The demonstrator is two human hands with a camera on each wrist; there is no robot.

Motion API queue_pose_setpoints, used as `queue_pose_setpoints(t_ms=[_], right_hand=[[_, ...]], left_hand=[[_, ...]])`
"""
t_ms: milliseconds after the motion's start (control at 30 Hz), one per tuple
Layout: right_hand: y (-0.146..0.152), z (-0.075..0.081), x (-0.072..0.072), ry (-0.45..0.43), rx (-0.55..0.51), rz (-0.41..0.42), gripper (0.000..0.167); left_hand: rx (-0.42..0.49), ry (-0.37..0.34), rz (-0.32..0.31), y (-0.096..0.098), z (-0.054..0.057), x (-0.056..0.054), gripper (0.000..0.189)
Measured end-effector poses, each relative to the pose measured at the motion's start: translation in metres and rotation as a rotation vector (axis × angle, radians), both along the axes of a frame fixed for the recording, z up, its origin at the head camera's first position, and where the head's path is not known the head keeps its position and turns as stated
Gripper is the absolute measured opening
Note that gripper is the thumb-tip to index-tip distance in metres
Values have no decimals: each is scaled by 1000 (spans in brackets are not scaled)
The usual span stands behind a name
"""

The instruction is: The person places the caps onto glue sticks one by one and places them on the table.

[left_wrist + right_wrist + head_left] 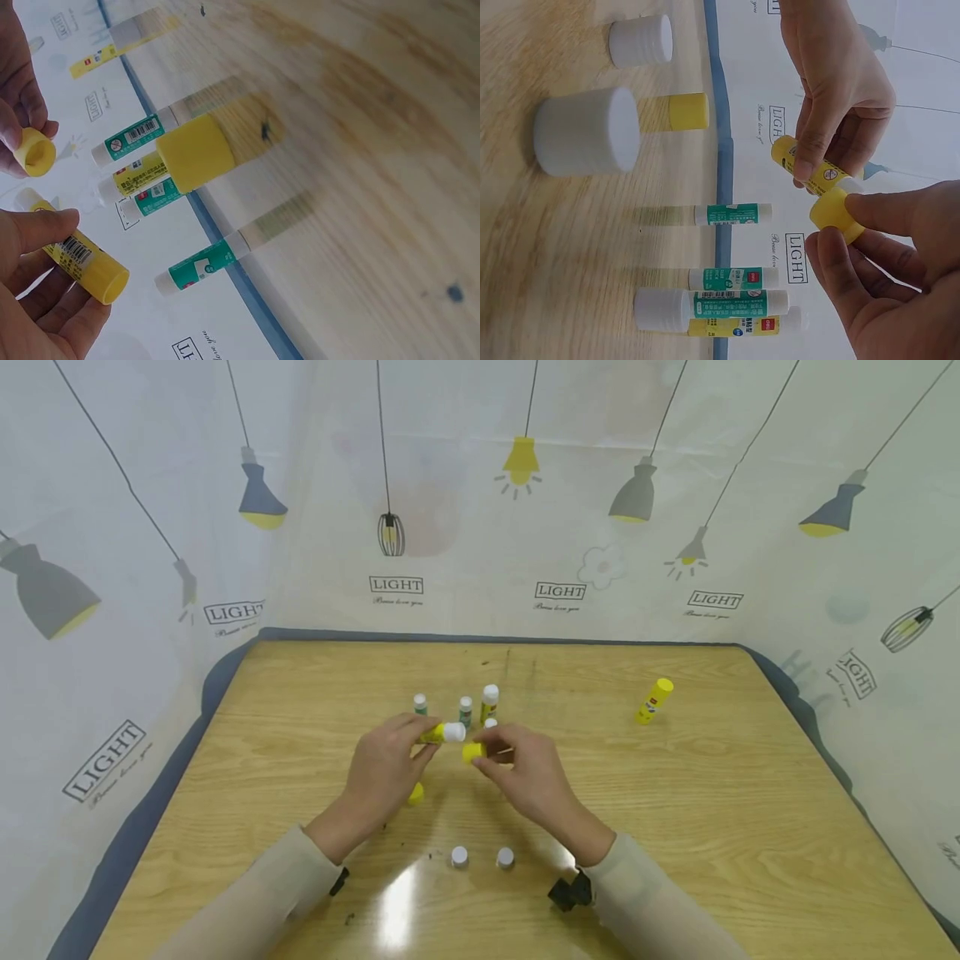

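My left hand grips a yellow glue stick by its labelled barrel; its white end points toward the right hand. Between thumb and fingertips my right hand pinches a yellow cap. In the left wrist view that cap shows its hollow opening. The right wrist view has the cap close to the stick's white end; whether they touch I cannot tell. Beyond the hands stand green glue sticks and a yellow one, white ends up. The right hand partly hides one standing stick.
Two white caps sit on the wooden table near its front. Another yellow cap stands by the left wrist, partly covered. A yellow-topped glue stick stands farther right. Printed cloth surrounds the table's back and sides.
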State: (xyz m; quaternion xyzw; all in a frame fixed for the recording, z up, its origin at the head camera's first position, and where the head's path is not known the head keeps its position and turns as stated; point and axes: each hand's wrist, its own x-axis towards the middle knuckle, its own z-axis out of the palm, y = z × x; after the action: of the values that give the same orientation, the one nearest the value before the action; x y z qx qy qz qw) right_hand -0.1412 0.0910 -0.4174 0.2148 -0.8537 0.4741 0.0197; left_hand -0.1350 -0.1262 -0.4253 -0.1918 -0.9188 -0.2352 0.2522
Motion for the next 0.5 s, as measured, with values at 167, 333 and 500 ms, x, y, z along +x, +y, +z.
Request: queue_pose_setpoints(t_ms=[167,333,500], right_hand=[[2,-2,-2,-32,-41,-9,24],[3,-2,-4,-71,-95,-24,27],[3,-2,-4,-102,-140,-45,26]], left_hand=[[-20,9,-1,-1,1,1,34],[-45,27,1,-1,0,0,34],[-68,52,9,-1,0,0,35]])
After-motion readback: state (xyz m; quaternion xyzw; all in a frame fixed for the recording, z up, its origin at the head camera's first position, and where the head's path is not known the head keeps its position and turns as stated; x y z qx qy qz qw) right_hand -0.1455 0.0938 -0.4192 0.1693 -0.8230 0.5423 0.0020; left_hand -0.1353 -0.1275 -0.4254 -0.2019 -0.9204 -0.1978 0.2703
